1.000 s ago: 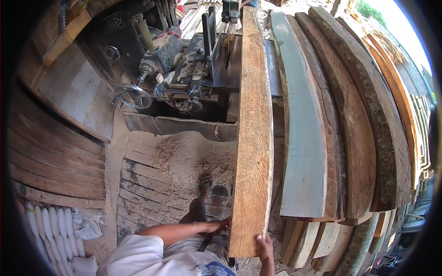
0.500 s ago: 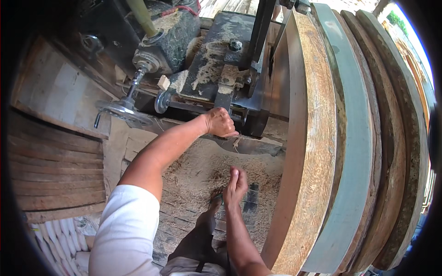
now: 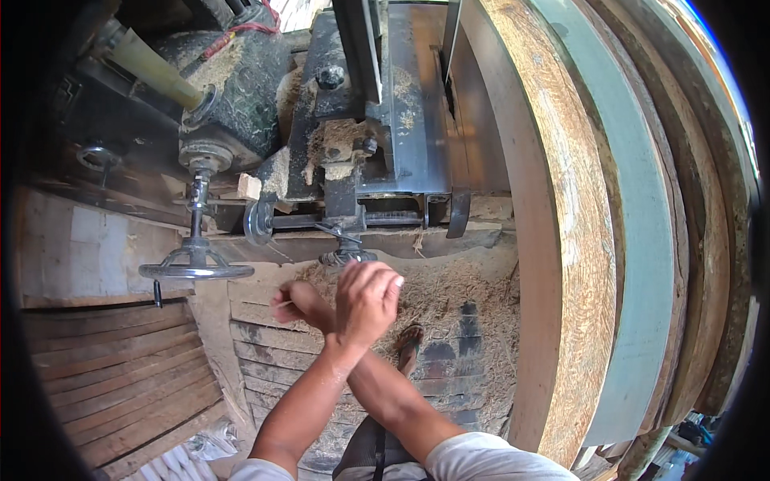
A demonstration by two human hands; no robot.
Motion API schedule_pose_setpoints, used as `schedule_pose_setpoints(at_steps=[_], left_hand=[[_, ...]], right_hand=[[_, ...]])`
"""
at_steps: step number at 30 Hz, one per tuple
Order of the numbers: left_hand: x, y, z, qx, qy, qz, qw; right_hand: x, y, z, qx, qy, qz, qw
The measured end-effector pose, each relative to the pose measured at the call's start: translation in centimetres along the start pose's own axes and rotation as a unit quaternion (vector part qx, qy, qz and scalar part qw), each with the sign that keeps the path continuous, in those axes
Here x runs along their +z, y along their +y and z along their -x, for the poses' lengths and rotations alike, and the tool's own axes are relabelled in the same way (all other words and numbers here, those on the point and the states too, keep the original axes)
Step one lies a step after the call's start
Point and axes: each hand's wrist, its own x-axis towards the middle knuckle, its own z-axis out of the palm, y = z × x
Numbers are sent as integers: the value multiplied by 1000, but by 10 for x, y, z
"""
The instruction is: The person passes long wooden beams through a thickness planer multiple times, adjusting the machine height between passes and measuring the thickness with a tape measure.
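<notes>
My forearms cross over the floor. My left hand (image 3: 367, 306), on top, has its fingers curled in and the thumb along the side, with nothing visible in it. It is just below a dark hand-screw (image 3: 346, 255) at the front of the saw machine; whether they touch cannot be made out. My right hand (image 3: 301, 306) reaches past the left wrist to the left side, fingers loosely bent and apart, somewhat blurred, and holding nothing that I see. Behind the hand-screw is a dark metal clamp bar (image 3: 340, 192) sprinkled with sawdust.
A chrome handwheel (image 3: 196, 271) with a crank handle stands at left. The metal saw table (image 3: 417, 96) holds an upright post (image 3: 358, 48). Thick timber slabs (image 3: 573, 200) stand along the right. Stacked boards (image 3: 128, 369) lie at lower left. Sawdust covers the plank floor (image 3: 449, 305).
My left hand has drawn back from the front of the machine toward me. My right hand has swung left beneath the left arm, so the forearms now cross. The view has shifted.
</notes>
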Motion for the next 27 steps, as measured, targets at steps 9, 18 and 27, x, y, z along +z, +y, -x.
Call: schedule_pose_setpoints(at_steps=[9, 18, 27], left_hand=[[36, -38, 6, 1, 74, -104, 992], [44, -84, 0, -152, 139, -151, 967], [54, -81, -13, -121, 192, -124, 966]], right_hand=[[-265, -150, -31, -507, 418, 434, 616], [-111, -12, 40, -352, 215, -43, 910], [-91, 9, -79, -185, -73, -434, 879]])
